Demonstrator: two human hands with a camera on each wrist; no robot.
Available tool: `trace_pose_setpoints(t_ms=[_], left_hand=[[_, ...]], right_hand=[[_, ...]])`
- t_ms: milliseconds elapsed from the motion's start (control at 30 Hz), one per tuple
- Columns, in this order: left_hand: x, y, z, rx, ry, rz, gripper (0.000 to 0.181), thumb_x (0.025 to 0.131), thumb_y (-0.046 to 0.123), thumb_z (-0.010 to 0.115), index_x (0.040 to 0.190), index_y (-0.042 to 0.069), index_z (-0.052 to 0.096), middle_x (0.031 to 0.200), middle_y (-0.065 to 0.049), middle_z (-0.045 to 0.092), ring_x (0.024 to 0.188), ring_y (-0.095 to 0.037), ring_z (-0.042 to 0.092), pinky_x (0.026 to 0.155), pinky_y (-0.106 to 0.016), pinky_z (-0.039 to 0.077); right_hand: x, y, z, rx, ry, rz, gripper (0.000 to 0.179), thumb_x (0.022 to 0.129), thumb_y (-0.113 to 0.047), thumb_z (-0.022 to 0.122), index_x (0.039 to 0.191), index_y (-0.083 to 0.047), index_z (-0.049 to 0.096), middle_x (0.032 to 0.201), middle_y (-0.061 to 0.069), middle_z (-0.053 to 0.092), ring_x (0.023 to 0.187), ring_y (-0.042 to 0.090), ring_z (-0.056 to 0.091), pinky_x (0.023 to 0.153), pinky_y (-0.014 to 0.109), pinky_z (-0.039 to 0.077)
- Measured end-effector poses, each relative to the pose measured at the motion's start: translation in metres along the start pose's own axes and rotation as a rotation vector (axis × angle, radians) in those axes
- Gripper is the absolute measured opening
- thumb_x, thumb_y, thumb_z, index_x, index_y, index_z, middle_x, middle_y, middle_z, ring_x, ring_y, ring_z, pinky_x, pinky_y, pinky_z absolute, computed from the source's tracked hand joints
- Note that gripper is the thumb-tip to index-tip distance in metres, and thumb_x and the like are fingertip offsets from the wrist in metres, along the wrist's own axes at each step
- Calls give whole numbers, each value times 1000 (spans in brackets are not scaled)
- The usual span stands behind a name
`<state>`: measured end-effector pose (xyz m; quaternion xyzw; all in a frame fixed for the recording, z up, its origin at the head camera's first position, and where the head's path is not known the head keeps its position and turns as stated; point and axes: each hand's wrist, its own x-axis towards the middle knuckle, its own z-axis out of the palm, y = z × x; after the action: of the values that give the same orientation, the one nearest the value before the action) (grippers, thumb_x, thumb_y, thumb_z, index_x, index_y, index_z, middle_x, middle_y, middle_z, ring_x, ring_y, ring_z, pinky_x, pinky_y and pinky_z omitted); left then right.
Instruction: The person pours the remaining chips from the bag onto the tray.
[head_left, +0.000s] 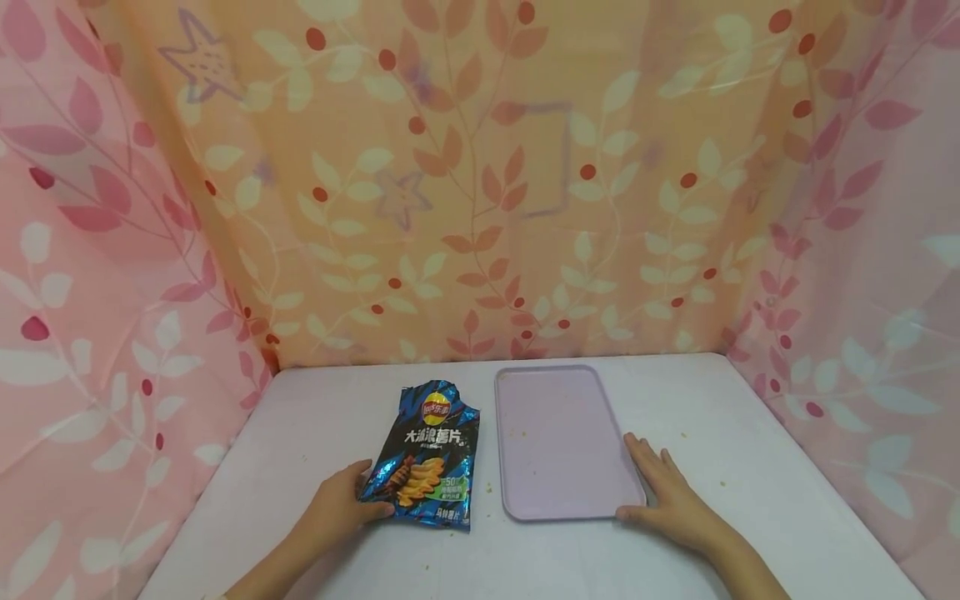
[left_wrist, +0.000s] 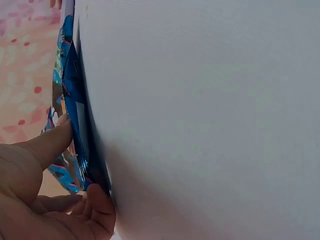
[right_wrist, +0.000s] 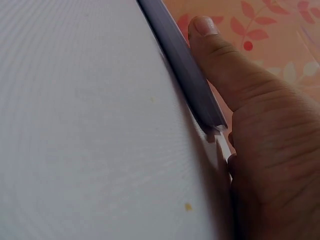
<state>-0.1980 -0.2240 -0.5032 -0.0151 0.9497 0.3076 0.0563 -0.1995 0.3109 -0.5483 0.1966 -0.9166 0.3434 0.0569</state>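
In the head view, my left hand pinches the lower left corner of a blue and black potato chip bag. The bag lies printed side up, its top edge uneven. In the left wrist view the thumb presses the bag's front, with curled fingers at its edge. To the right lies a pale purple tray with a few crumbs on it. My right hand rests at the tray's near right corner, thumb at the near rim and fingers fairly straight along the right side. The right wrist view hides most fingers.
The white tabletop carries scattered yellowish crumbs, some between bag and tray and some to the right. A floral curtain stands behind the table, with pink floral curtains at both sides.
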Motion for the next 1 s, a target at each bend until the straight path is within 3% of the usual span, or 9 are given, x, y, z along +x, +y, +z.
trace_pose_setpoints(t_ms=[133, 333, 400, 567, 733, 833, 1000], left_hand=[[2, -1, 0, -47, 2, -30, 85, 74, 40, 92, 136, -8, 58, 119, -20, 71, 115, -39, 64, 100, -62, 48], [5, -1, 1, -80, 13, -58, 55, 83, 22, 86, 126, -7, 65, 102, -8, 72, 94, -21, 62, 92, -55, 52], [5, 0, 2, -90, 9, -69, 51, 85, 19, 84, 125, -7, 65, 102, -8, 72, 93, -20, 62, 93, -54, 52], [4, 2, 4, -150, 23, -65, 42, 89, 15, 79, 123, -6, 66, 107, -11, 73, 100, -24, 65, 97, -57, 50], [1, -2, 7, -216, 79, -13, 31, 91, 10, 76, 119, -2, 70, 115, -13, 73, 116, -34, 64, 104, -60, 45], [0, -4, 8, -255, 104, -1, 27, 92, 9, 74, 117, 0, 71, 115, -13, 74, 114, -33, 66, 104, -58, 46], [-2, -6, 8, -312, 138, -2, 26, 94, 9, 72, 119, 0, 72, 116, -12, 73, 105, -24, 67, 91, -41, 55]], right_hand=[[0, -2, 0, 30, -12, 28, 114, 77, -47, 86, 165, -16, 21, 167, 24, 23, 150, 58, 12, 121, 68, -2], [1, -3, 0, -23, -4, -11, 116, 75, -51, 86, 164, -11, 23, 166, 21, 28, 150, 53, 20, 127, 45, -9], [2, -3, 0, -20, -8, -9, 116, 75, -51, 86, 164, -11, 23, 166, 22, 27, 150, 54, 19, 126, 49, -8], [2, -4, -1, 8, -24, 27, 116, 74, -52, 86, 164, -13, 23, 167, 21, 25, 150, 58, 12, 117, 74, 2], [2, -4, -1, 1, -26, 45, 117, 73, -53, 86, 164, -14, 24, 166, 21, 25, 149, 60, 9, 115, 77, 5], [1, -4, -1, -3, -27, 55, 118, 73, -54, 86, 164, -15, 24, 166, 23, 26, 149, 62, 7, 114, 78, 6], [-1, -5, -1, -11, -37, 83, 118, 72, -56, 86, 164, -15, 24, 165, 28, 24, 146, 67, 3, 110, 81, 9]])
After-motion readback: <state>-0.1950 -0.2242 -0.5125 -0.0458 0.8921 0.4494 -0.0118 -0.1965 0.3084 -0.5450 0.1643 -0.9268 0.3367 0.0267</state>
